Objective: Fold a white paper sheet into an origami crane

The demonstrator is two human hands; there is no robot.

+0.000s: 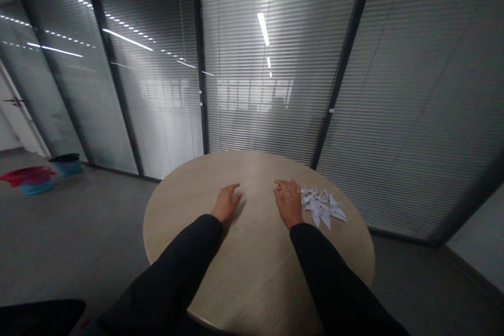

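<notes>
Both of my hands are over a round wooden table [252, 268], in dark sleeves. My left hand [227, 202] is at the left of the middle, with its thumb and fingers apart and nothing between them. To the right, my right hand [289, 202] has its fingers loosely bent and spread, and I see nothing in it. Close beside that hand's outer edge lies a pile of folded white paper cranes [323, 206], with pointed wings and tails. The hand hides the pile's left edge; I cannot tell whether it touches the paper.
Behind the table's far edge stands a glass partition with blinds [255, 110] and dark frames. On the floor at the left are a blue bin with a red liner [33, 181] and a blue bin with a black liner [66, 165]. A white door [19, 121] is at far left.
</notes>
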